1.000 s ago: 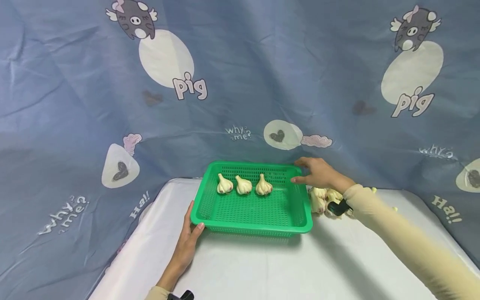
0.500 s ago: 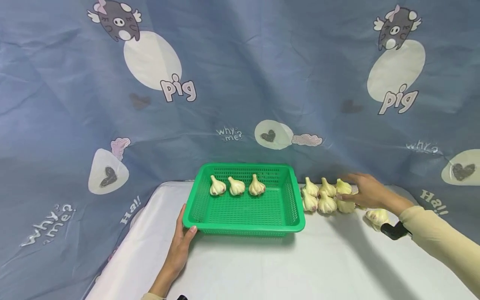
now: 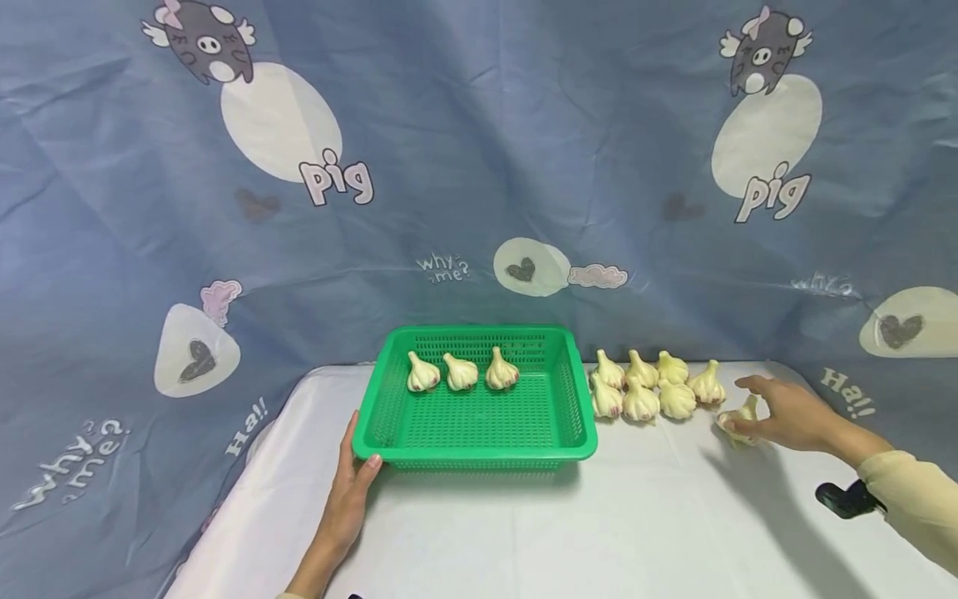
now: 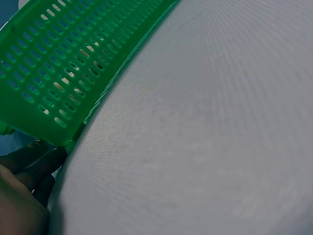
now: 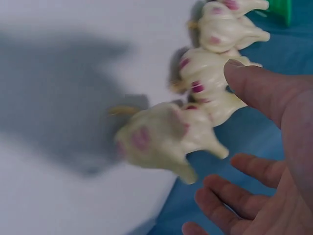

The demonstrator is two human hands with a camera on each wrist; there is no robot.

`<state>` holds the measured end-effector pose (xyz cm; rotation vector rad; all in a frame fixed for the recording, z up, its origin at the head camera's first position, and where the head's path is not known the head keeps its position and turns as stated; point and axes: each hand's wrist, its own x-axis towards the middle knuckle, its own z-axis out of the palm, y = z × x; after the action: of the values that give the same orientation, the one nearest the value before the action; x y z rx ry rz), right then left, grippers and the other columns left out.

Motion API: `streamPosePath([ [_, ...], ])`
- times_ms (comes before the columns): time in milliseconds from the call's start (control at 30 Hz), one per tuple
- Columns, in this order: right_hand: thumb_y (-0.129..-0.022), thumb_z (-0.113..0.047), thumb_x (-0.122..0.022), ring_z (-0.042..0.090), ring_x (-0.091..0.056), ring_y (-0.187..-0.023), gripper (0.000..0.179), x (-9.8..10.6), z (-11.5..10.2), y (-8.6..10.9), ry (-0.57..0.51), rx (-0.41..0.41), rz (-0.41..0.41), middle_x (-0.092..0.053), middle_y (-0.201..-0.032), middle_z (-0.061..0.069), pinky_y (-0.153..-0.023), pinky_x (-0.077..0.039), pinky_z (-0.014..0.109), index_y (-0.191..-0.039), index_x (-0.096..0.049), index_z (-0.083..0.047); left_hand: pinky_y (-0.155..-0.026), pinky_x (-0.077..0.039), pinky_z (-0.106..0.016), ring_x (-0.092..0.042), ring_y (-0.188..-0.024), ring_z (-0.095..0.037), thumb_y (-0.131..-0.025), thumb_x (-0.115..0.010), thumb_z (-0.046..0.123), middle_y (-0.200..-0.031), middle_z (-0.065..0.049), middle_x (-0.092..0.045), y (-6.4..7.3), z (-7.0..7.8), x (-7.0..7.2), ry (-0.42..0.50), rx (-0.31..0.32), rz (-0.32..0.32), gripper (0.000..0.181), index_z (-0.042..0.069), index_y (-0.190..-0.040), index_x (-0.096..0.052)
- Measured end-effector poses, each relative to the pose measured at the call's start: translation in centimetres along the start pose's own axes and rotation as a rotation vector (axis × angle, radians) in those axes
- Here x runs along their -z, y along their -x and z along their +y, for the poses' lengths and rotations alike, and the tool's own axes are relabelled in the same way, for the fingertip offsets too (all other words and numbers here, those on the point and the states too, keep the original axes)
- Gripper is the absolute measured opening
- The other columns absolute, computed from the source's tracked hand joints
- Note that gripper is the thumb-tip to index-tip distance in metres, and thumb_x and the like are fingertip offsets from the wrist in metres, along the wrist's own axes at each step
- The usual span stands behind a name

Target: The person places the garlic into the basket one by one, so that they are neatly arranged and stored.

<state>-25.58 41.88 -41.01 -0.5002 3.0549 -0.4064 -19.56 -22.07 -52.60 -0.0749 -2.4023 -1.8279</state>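
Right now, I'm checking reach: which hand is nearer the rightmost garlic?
Right. The right hand is right at that garlic; the left hand is across the basket, at its near left corner.

We saw the basket (image 3: 475,454) standing on the tabletop (image 3: 599,532). In it, along its far side, we found three garlic bulbs (image 3: 461,374) in a row. At its near left corner we saw the left hand (image 3: 348,499). Just to the basket's right we counted seven more bulbs (image 3: 641,401): three behind, three before them, and one at the end away from the basket. Farther right of the basket, we saw a lone bulb (image 3: 739,421), with the right hand (image 3: 793,416) on its far side. Behind the basket we had the hanging cloth (image 3: 419,166).
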Motion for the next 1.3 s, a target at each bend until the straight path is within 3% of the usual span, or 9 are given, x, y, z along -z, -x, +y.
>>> streamPosePath([
  [233,-0.091,-0.031,-0.083,0.063,-0.063,-0.11,0.077,-1.1,2.1,1.5,-0.022,-0.065,-0.006,-0.062,-0.121,0.048,-0.088,-0.055,0.068,-0.136,-0.049,0.022,-0.125,0.002,-0.077,0.004,-0.166,-0.038,-0.113,-0.046,0.031,-0.18,-0.004,0.001,0.2,0.0,0.1,0.009,0.002,0.002,0.075,0.036,-0.172,-0.001],
  [433,-0.101,-0.032,-0.071,0.066,-0.059,-0.116,0.076,-2.2,3.9,2.7,-0.166,-0.143,-0.049,-0.056,-0.127,0.052,-0.089,-0.055,0.069,-0.142,-0.041,0.024,-0.125,0.001,-0.077,0.003,-0.166,-0.038,-0.112,-0.048,0.032,-0.18,-0.005,-0.001,0.2,0.0,0.2,-0.004,0.014,0.013,0.076,0.032,-0.173,-0.001],
  [667,-0.109,-0.047,-0.055,0.063,-0.055,-0.127,0.083,-4.3,4.6,3.0,-0.3,-0.275,-0.104,-0.053,-0.139,0.047,-0.093,-0.056,0.065,-0.152,-0.032,0.02,-0.125,0.002,-0.077,0.002,-0.166,-0.039,-0.112,-0.048,0.031,-0.18,-0.006,-0.001,0.2,-0.1,0.3,0.006,0.005,0.012,0.076,0.035,-0.172,-0.003],
  [933,-0.111,-0.052,-0.047,0.068,-0.044,-0.133,0.091,-5.5,4.4,2.4,-0.339,-0.309,-0.13,-0.039,-0.146,0.054,-0.098,-0.051,0.069,-0.155,-0.019,0.022,-0.125,0.001,-0.076,0.002,-0.166,-0.036,-0.112,-0.047,0.03,-0.18,-0.004,-0.002,0.3,-0.2,0.2,0.024,-0.007,0.006,0.073,0.043,-0.17,-0.004],
  [1200,-0.111,-0.05,-0.05,0.062,-0.052,-0.13,0.085,-5.8,4.9,1.9,-0.355,-0.316,-0.108,-0.05,-0.142,0.047,-0.099,-0.052,0.065,-0.15,-0.033,0.023,-0.125,0.001,-0.076,0.002,-0.166,-0.036,-0.112,-0.047,0.03,-0.18,-0.004,-0.003,0.0,-0.3,0.1,0.01,-0.029,0.005,0.073,0.044,-0.17,-0.005],
  [1300,-0.11,-0.054,-0.05,0.062,-0.05,-0.133,0.087,-5.8,4.9,2.0,-0.38,-0.339,-0.12,-0.048,-0.146,0.045,-0.099,-0.052,0.065,-0.152,-0.033,0.02,-0.125,0.002,-0.076,0.002,-0.166,-0.035,-0.112,-0.047,0.031,-0.18,-0.004,-0.003,0.0,-0.3,0.0,0.009,-0.028,0.006,0.073,0.044,-0.17,-0.005],
])
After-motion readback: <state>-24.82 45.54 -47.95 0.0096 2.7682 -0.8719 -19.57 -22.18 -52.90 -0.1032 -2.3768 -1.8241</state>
